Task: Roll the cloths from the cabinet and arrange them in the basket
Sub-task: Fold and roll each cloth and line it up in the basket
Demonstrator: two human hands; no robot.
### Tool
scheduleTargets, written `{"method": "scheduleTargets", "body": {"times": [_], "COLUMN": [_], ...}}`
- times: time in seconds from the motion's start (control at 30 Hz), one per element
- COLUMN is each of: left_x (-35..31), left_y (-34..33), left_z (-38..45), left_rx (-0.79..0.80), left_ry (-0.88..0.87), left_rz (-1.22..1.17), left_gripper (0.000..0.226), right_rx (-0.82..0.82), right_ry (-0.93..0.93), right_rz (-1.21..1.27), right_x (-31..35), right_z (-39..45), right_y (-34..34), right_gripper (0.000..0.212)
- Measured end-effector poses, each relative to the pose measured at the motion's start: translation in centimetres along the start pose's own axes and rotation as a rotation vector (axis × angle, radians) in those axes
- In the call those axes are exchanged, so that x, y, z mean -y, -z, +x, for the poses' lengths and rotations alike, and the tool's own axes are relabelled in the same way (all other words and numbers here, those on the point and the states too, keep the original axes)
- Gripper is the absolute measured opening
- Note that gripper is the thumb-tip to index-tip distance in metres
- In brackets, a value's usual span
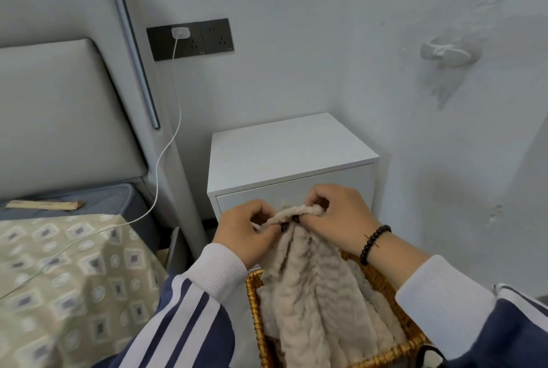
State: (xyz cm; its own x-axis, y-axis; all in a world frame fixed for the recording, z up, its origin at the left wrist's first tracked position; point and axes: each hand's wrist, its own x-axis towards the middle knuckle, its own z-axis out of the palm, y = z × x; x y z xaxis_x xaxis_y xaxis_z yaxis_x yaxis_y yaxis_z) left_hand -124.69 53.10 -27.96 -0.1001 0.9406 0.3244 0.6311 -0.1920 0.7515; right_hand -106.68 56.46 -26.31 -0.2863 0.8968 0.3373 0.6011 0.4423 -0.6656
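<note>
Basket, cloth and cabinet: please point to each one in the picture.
basket (254,302), head view, on its woven left rim.
cloth (308,293), head view, on the middle of its hanging part.
cabinet (284,148), head view, on its white top.

the cabinet (284,154) stood in the corner against the wall, the bed (68,272) to its left. before the cabinet sat the basket (255,308), the cloth (311,293) hanging down into it. the left hand (246,231) and right hand (335,216) held the cloth's top edge side by side above the basket. a cable (166,148) ran from the wall socket (189,39) down onto the bed.
</note>
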Motion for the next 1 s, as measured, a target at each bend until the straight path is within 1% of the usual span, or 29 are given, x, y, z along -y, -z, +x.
{"method": "scheduleTargets", "body": {"times": [0.1,0.17,0.27,0.33,0.37,0.43,0.53,0.6,0.67,0.73,0.77,0.8,0.83,0.87,0.9,0.93,0.97,1.0], "left_x": [0.5,0.5,0.9,1.8,2.3,3.2,4.1,4.3,4.2,4.1,4.1,3.9,3.8,3.6,3.4,3.2,3.0,2.7], "left_y": [0.2,0.4,0.9,1.5,1.9,2.8,3.8,4.2,4.2,3.7,3.3,2.8,2.4,2.0,1.7,1.3,0.9,0.6], "left_z": [0.1,0.5,1.2,1.9,2.3,2.9,3.5,3.6,3.5,3.2,3.2,3.1,3.0,2.9,2.9,2.9,2.9,2.9], "left_rx": [-0.038,-0.080,-0.139,-0.205,-0.244,-0.314,-0.353,-0.380,-0.369,-0.314,-0.282,-0.253,-0.222,-0.186,-0.148,-0.113,-0.085,-0.059], "left_ry": [0.121,0.184,0.272,0.330,0.360,0.412,0.461,0.489,0.499,0.514,0.535,0.563,0.580,0.587,0.591,0.593,0.593,0.580], "left_rz": [-0.256,-0.407,-0.521,-0.552,-0.559,-0.556,-0.518,-0.460,-0.413,-0.406,-0.443,-0.495,-0.529,-0.549,-0.575,-0.623,-0.685,-0.740], "left_gripper": [0.019,0.021,0.015,0.009,0.009,0.011,0.015,0.015,0.015,0.016,0.017,0.019,0.027,0.038,0.051,0.058,0.054,0.044], "right_rx": [0.002,0.042,0.215,0.324,0.349,0.337,0.239,0.174,0.124,0.080,0.053,0.030,0.026,0.033,0.051,0.070,0.089,0.117], "right_ry": [-0.010,-0.029,-0.072,-0.110,-0.127,-0.149,-0.160,-0.181,-0.205,-0.227,-0.244,-0.261,-0.269,-0.268,-0.250,-0.226,-0.200,-0.188], "right_rz": [-0.020,0.031,0.203,0.226,0.207,0.134,-0.005,0.021,0.088,0.091,0.089,0.099,0.116,0.126,0.133,0.143,0.153,0.151], "right_x": [-0.4,-0.7,-1.1,-1.5,-1.9,-2.5,-3.5,-3.8,-3.9,-3.7,-3.7,-3.4,-3.2,-2.7,-2.5,-2.3,-2.3,-2.1], "right_z": [-0.5,-0.5,-0.4,-0.4,-0.2,0.1,0.7,0.9,1.0,1.1,1.1,1.1,1.1,1.1,1.1,1.0,1.1,1.1], "right_y": [0.5,0.8,1.2,1.6,1.9,2.6,3.6,4.4,4.8,4.7,4.4,4.1,3.7,3.3,2.8,2.3,1.9,1.5], "right_gripper": [0.028,0.034,0.038,0.035,0.034,0.036,0.042,0.042,0.032,0.014,0.016,0.025,0.034,0.041,0.044,0.043,0.036,0.029]}}
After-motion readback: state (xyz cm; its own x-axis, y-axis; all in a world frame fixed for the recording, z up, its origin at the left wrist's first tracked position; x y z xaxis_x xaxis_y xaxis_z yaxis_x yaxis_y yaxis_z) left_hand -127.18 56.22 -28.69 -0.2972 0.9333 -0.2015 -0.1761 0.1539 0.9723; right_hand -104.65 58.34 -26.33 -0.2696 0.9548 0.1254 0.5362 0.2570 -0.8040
